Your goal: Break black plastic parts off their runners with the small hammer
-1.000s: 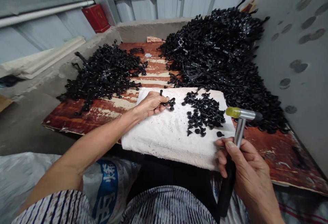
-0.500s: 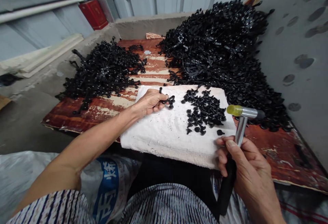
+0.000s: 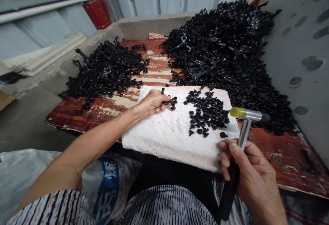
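My left hand (image 3: 152, 103) rests on a white padded block (image 3: 169, 132), its fingers pinched on a small black plastic part cluster (image 3: 170, 102). My right hand (image 3: 252, 177) grips the black handle of a small hammer (image 3: 245, 119) with a yellow and a black face, held upright beside the block's right edge. A loose scatter of small black cap pieces (image 3: 205, 113) lies on the block between the two hands.
A worn red board (image 3: 102, 110) carries a smaller heap of black parts (image 3: 105, 69) at left and a large heap (image 3: 226, 46) at back right. A grey wall (image 3: 303, 46) stands close on the right. A printed sack (image 3: 108, 184) lies over my lap.
Almost nothing has moved. The view has shifted slightly. My left hand keeps its pinch on the black part and the hammer stays upright in my right hand.
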The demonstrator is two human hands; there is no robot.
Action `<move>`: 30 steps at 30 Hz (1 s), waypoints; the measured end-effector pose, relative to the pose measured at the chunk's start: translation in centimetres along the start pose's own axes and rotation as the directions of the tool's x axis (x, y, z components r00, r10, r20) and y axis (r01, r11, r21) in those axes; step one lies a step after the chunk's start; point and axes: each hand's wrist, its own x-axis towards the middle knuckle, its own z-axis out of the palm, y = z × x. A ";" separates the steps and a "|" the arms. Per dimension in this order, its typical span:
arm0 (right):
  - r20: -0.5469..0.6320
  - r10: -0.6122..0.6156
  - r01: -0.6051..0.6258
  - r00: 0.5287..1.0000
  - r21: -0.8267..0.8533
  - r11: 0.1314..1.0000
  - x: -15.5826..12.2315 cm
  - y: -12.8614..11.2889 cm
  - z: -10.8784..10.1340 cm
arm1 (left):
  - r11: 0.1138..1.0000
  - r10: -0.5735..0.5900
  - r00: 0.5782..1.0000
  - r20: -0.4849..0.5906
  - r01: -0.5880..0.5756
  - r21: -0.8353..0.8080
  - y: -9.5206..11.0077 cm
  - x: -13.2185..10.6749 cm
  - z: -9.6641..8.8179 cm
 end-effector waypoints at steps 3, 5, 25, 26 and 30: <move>0.010 0.000 0.000 1.000 -0.020 1.000 0.0 0.0 0.0 | 0.998 0.004 1.000 -0.011 -0.004 0.060 0.3 0.0 0.1; 0.030 -0.009 0.010 1.000 -0.039 0.999 0.0 -0.2 -0.2 | 0.992 0.027 0.999 -0.022 -0.024 0.125 0.6 0.0 0.0; 0.736 -0.471 0.834 0.486 -0.552 -0.003 6.5 -3.9 4.3 | 0.967 0.087 0.994 0.070 -0.101 0.232 0.6 0.7 -0.6; 0.756 -0.441 0.836 0.484 -0.548 -0.021 6.6 -3.9 4.4 | 0.967 0.092 0.993 0.076 -0.107 0.233 0.5 0.8 -0.6; 0.730 -0.500 0.853 0.466 -0.520 0.035 6.8 -4.0 4.6 | 0.972 0.063 0.994 0.093 -0.082 0.220 0.1 1.0 -0.8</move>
